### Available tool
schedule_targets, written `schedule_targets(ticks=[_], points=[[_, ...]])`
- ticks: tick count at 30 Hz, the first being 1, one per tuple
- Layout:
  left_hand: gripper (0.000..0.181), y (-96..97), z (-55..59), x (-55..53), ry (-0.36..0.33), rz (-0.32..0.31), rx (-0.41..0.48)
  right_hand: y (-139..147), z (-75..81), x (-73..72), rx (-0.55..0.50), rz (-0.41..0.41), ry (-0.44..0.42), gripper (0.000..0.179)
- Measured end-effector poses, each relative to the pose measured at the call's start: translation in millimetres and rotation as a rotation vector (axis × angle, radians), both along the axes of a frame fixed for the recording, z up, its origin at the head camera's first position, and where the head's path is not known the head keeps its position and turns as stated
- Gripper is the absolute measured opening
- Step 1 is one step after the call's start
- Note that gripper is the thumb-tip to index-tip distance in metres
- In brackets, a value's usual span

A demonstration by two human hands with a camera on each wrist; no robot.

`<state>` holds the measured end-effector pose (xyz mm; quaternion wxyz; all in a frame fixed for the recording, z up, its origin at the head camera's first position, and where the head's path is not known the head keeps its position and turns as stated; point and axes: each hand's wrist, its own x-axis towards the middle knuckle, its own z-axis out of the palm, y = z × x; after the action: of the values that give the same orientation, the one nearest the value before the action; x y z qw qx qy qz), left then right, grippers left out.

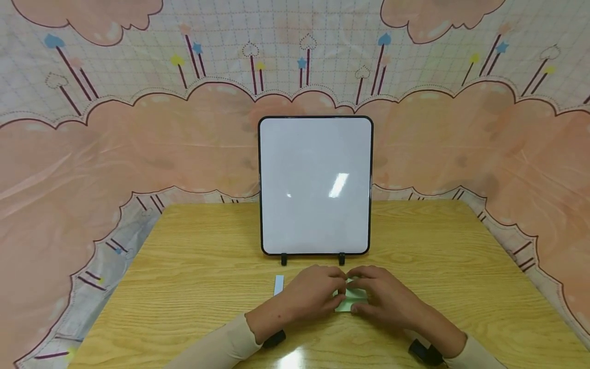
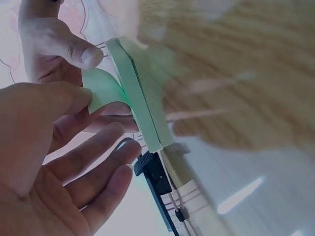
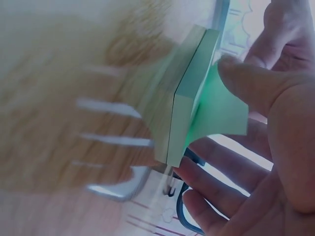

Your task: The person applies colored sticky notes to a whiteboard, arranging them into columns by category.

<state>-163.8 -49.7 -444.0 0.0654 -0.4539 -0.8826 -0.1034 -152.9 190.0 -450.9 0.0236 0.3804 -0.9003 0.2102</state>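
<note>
Left hand (image 1: 310,291) and right hand (image 1: 387,294), fingers pinching a curled green sheet (image 3: 224,110), green pad (image 3: 182,110) beneath, whiteboard (image 1: 309,164) behind

**Matt Paper, Glossy Wood, Creased Cloth**

The green pad (image 2: 139,101) was seen to be made of smooth, matt paper, with thin paper shown in its lifted sheet (image 2: 102,87). Wood grain was displayed by the tabletop (image 1: 198,236), whose glossy finish was marked by reflected light. The board (image 1: 313,164) was faced in smooth, shiny white and edged by a black, plastic-looking frame (image 1: 260,184). Creased cloth was seen in the printed backdrop (image 1: 203,138), matt fabric in the sleeves (image 1: 223,341).
</note>
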Motion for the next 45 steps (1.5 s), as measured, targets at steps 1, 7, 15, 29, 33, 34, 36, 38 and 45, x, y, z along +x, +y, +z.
schedule_targets(ticks=[1,7,15,29,33,34,36,38,45], points=[[0.012,0.3,0.3,-0.3,0.019,0.0,0.003,-0.1,0.0,-0.3,-0.002,0.0,0.009,0.032],[0.011,1.1,4.7,0.9,0.066,-0.003,0.034,-0.9,0.6,-3.4,-0.037,0.009,0.052,0.022],[0.015,-0.6,13.3,13.7,0.176,-0.111,0.157,-0.6,-0.2,-9.6,-0.052,-0.008,0.023,0.019],[0.023,4.2,16.5,39.5,0.145,-0.138,-0.108,-6.1,1.6,-19.1,-0.063,-0.018,0.009,0.016],[0.028,3.6,13.9,40.1,0.115,-0.114,-0.179,-8.5,4.5,-19.6,-0.057,-0.026,-0.006,0.019],[0.028,3.5,12.6,39.7,0.11,-0.11,-0.189,-9.2,5.2,-19.5,-0.056,-0.027,-0.011,0.019],[0.028,3.3,10.0,39.2,0.108,-0.099,-0.204,-10.4,6.6,-19.3,-0.051,-0.028,-0.021,0.02],[0.028,2.9,7.7,38.3,0.128,-0.088,-0.212,-11.2,7.6,-19.5,-0.046,-0.029,-0.022,0.02],[0.025,2.1,4.3,35.6,0.177,-0.076,-0.207,-12.6,7.8,-20.5,-0.027,-0.034,-0.007,0.022]])
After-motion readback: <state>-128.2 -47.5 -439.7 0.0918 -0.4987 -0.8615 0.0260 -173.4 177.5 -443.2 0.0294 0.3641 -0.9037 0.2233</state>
